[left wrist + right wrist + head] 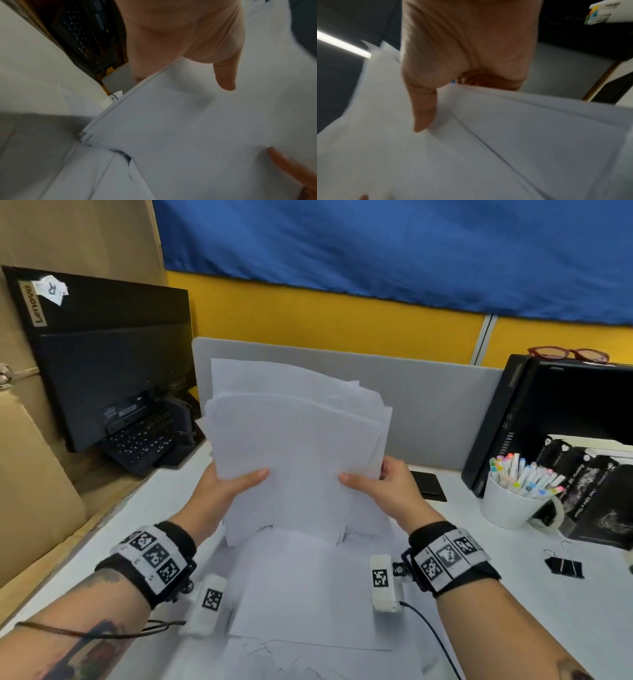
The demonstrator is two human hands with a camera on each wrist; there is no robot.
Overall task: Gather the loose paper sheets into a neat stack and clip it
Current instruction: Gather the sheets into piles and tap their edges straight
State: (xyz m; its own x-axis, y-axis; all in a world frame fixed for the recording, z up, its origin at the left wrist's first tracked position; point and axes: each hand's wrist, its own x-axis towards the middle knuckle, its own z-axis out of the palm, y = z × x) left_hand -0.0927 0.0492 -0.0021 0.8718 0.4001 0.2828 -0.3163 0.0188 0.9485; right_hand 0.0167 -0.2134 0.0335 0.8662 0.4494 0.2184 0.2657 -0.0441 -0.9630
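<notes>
A bundle of white paper sheets (298, 446) stands upright above the desk, its top edges uneven and fanned. My left hand (226, 484) grips its left side, thumb across the front, fingers behind. My right hand (380, 482) grips the right side the same way. The left wrist view shows the thumb on the sheets (188, 121), and the right wrist view shows the right thumb pressing the paper (471, 148). More loose sheets (308, 587) lie flat on the desk under the bundle. A black binder clip (564, 566) lies on the desk at the right.
A white cup of coloured markers (517, 494) and black boxes (589, 494) stand at the right. A black monitor (109, 347) and keyboard (140, 440) lean at the left. A dark phone-like slab (428, 485) lies behind my right hand. A grey divider (438, 405) backs the desk.
</notes>
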